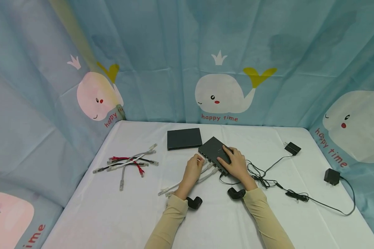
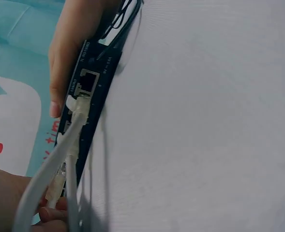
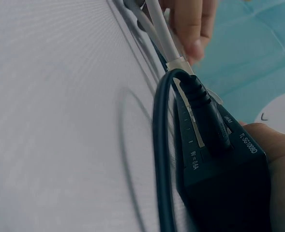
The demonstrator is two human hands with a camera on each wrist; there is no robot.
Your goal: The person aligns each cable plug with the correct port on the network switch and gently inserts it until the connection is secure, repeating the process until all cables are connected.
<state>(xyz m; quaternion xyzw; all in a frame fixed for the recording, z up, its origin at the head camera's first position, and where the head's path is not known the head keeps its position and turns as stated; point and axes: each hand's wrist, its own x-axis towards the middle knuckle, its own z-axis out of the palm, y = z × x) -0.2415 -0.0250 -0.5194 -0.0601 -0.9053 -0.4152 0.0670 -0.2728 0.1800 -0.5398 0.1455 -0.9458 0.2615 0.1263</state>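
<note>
Head view: On a white-covered table [image 1: 112,218], a person's left hand [image 1: 192,171] is at the port side of a black network switch [image 1: 214,151]; the right hand [image 1: 238,166] lies across its top, fingers extended. Left wrist view: The left fingers [image 2: 52,214], nearly together, pinch a clear connector [image 2: 56,189] at the ports. Right wrist view: A black power plug [image 3: 207,118] sits in the switch, near a white cable [image 3: 162,31].

Left sleeve [image 1: 166,223] and right sleeve [image 1: 266,221]: long, plain khaki-beige, lightly creased, reaching the wrists. Left wrist camera [image 1: 194,203] and right wrist camera [image 1: 236,193]: black, rounded, elbow-shaped housings. Left hand [image 1: 191,171], right hand [image 1: 237,165]: bare.
</note>
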